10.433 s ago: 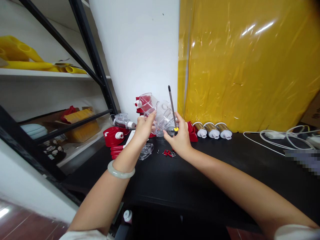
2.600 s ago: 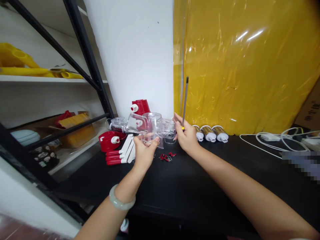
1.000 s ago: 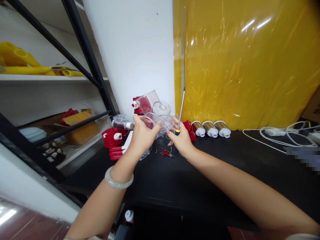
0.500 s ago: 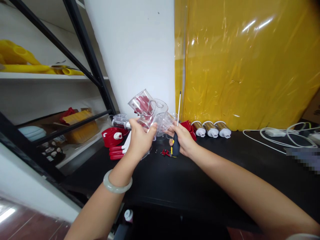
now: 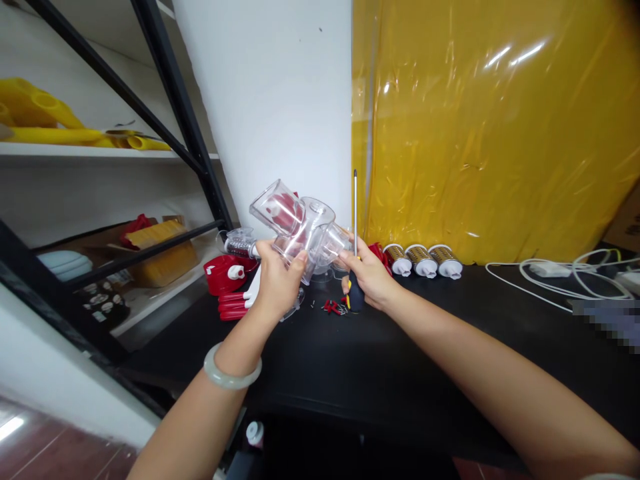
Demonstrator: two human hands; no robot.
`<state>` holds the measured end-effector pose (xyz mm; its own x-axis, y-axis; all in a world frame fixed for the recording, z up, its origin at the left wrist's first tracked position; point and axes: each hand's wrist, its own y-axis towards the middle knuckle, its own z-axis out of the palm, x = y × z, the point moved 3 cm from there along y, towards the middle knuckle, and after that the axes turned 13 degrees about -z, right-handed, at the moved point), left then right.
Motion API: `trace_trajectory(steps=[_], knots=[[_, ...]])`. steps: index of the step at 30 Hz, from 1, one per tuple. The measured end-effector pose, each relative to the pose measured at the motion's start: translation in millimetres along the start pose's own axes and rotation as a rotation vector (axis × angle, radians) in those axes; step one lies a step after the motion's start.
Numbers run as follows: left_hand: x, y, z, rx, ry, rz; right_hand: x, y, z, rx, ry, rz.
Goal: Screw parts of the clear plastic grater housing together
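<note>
A clear plastic grater housing (image 5: pixel 314 227) with a square chute tilted up to the left is held above the black table. My left hand (image 5: pixel 281 270) grips its lower left side, thumb on the near face. My right hand (image 5: pixel 367 270) pinches the narrower right end with its fingertips. That same hand also holds a screwdriver (image 5: pixel 355 213) with a black and yellow handle, its shaft pointing straight up. Beneath the hands lie small red parts and screws (image 5: pixel 334 307) on the table. Red parts behind the housing show through its clear wall.
Several grater drums (image 5: pixel 423 259) stand at the back right. To the left are a red base (image 5: pixel 223 275), stacked red-and-white handles (image 5: pixel 233 305) and another drum (image 5: pixel 240 245). White cables (image 5: pixel 575 270) lie at the far right. A black-framed shelf (image 5: pixel 170 87) rises on the left.
The clear housing has turned in my hands, so its chute now leans further left and its round body faces me more. The screwdriver's shaft has become more upright.
</note>
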<state>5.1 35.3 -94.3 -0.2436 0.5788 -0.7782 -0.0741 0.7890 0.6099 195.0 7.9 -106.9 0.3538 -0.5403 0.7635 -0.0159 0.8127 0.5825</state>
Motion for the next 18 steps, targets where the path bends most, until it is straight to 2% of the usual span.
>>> trace_trajectory(steps=[9,18], knots=[[-1.9,-0.6,1.5,0.016,0.038,0.04,-4.2,4.3,-8.4,0.02,-0.087,-0.094],[-4.2,-4.0,5.7,0.029,0.07,0.035,-12.3,5.7,-10.0,0.04,-0.131,-0.093]])
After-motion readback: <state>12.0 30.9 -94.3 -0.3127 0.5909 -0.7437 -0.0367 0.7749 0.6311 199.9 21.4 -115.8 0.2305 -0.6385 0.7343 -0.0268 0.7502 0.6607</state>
